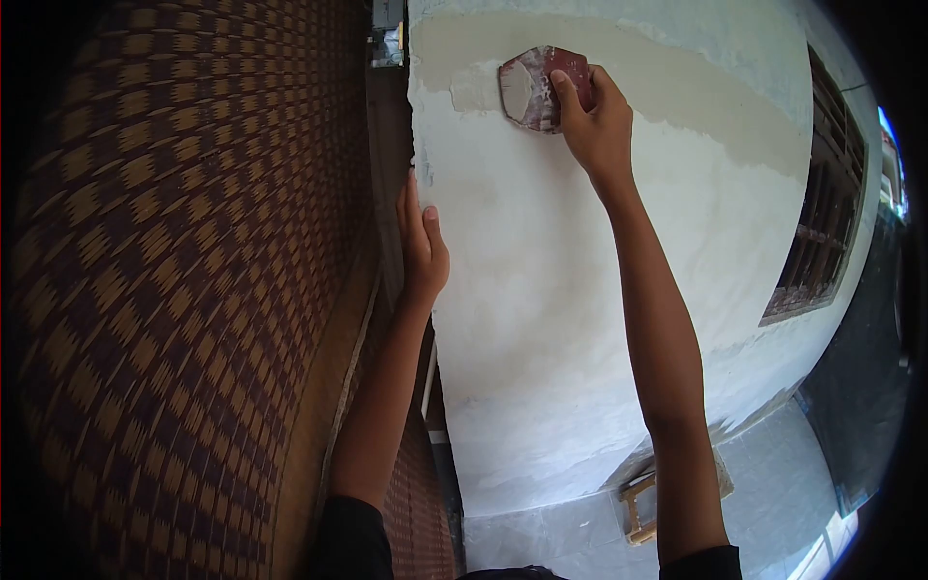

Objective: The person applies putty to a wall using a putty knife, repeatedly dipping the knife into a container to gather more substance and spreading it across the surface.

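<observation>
My right hand [597,124] grips a dark red scraper [546,89] smeared with whitish paste, held against the upper part of the pale wall [541,290]. Thumb and fingers pinch its right side. A damp, beige-grey band of plaster [677,82] runs across the wall top, with a rough patch [474,89] just left of the scraper. Lower down on the left, my left hand [423,240] rests at the wall's vertical edge, fingers stretched upward and thumb apart, holding nothing.
A woven brown-and-tan panel [193,271] fills the left side. On the right is a barred window [822,193]. Below, a small wooden stool-like object [640,507] stands on grey floor tiles [773,459], near a dark sheet [855,358].
</observation>
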{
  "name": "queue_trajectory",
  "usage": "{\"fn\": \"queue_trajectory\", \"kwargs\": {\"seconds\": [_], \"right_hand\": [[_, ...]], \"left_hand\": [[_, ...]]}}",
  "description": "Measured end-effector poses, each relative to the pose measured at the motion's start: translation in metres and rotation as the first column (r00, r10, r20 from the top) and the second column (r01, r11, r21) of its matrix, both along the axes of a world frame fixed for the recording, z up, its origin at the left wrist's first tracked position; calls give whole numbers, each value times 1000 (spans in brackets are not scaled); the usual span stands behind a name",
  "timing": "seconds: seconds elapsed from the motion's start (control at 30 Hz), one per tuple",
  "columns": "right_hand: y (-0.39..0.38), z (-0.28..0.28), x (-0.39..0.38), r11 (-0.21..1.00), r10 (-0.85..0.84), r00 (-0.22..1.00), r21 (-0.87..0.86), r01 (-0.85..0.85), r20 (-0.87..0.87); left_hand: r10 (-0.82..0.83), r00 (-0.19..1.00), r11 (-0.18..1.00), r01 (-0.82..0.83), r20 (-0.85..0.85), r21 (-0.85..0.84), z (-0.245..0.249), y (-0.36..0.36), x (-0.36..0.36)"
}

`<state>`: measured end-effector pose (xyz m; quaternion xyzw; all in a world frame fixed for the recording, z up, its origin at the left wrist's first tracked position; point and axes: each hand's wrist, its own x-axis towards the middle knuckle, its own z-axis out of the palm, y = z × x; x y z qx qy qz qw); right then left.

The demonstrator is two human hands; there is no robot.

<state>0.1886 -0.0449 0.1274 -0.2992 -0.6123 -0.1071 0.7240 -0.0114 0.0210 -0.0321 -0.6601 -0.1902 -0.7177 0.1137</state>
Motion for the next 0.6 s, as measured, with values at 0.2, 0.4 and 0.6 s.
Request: {"fn": "queue_trajectory", "kwargs": {"seconds": [0.2,0.4,0.6], "right_hand": [[10,-3,-11,994,-109,989,35,106,97],[-11,0,-3,998,4,1000,66,-5,15],[1,-6,-10,986,-160,983,57,155,94]], "left_hand": [[-10,1000,1000,10,-11,-19,-1,2,-2],[15,1000,1000,-15,-9,-10,-1,2,0],[2,1000,999,-2,-11,-40,-1,-1,-1]]}}
